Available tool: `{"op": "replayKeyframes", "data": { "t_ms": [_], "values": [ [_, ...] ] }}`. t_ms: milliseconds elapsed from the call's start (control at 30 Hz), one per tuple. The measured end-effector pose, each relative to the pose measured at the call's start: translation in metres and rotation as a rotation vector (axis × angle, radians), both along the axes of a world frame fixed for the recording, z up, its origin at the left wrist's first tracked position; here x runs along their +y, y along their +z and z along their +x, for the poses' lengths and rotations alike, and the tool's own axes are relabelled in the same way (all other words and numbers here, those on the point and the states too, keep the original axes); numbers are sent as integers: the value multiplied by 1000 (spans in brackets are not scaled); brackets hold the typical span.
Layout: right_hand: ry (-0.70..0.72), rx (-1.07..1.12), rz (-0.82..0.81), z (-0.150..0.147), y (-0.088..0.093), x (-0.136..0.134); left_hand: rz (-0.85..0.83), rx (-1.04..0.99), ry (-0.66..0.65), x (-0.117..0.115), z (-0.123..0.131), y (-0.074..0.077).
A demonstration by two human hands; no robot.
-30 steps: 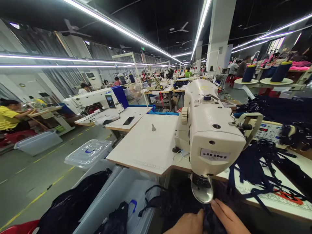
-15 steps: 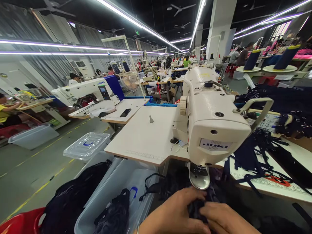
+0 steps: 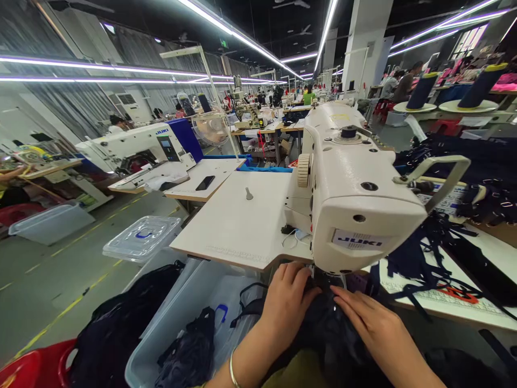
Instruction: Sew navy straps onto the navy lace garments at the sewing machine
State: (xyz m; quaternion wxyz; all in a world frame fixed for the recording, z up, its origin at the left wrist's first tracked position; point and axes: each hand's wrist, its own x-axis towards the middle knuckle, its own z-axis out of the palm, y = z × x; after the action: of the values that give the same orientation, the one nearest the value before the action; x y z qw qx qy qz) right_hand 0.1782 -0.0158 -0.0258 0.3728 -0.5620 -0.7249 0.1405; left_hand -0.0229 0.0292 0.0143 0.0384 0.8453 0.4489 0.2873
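Dark navy fabric (image 3: 329, 328) lies bunched under the head of a white JUKI sewing machine (image 3: 363, 215). To the left of the needle area, my left hand (image 3: 287, 299) has its fingers curled over the cloth, thumb pointing inward. My right hand (image 3: 369, 318) is on the other side, fingers pressed together and gripping the fabric with their tips. The needle and the stitching spot are hidden beneath the machine head. Both hands are close under the head, a little apart from each other.
A pale worktable (image 3: 226, 221) with a small metal piece (image 3: 249, 193) extends left of the machine. Below it stands a clear plastic bin (image 3: 139, 361) with dark cloth in it. Dark straps (image 3: 416, 264) lie at right. A red stool (image 3: 38, 364) is at lower left.
My hands have moved forward and apart, closer to the machine head. The shiny metal plate visible below the head before is now out of sight. More dark fabric shows between my arms.
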Motion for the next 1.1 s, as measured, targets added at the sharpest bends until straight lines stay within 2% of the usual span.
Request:
{"op": "replayKeyframes", "data": {
  "t_ms": [67,133,167,300,433,600,733,1100],
  "values": [
    [3,120,-93,0,-6,0,126,0,-195,-4,1,-6],
    [-4,238,-199,0,-10,0,124,58,-365,-8,2,-7],
    [-27,287,-248,1,-11,1,94,101,-404,-10,2,-6],
    [-120,427,-374,3,-8,9,50,192,-324,-12,6,-4],
    [-85,473,-382,5,0,24,85,162,-214,-13,14,-10],
    [-164,336,-317,8,1,37,112,190,-136,-14,20,-16],
    [-250,213,-339,10,0,40,103,256,-94,-17,23,-17],
    [-255,179,-407,12,-1,44,45,300,-66,-15,28,-14]
  ]
}}
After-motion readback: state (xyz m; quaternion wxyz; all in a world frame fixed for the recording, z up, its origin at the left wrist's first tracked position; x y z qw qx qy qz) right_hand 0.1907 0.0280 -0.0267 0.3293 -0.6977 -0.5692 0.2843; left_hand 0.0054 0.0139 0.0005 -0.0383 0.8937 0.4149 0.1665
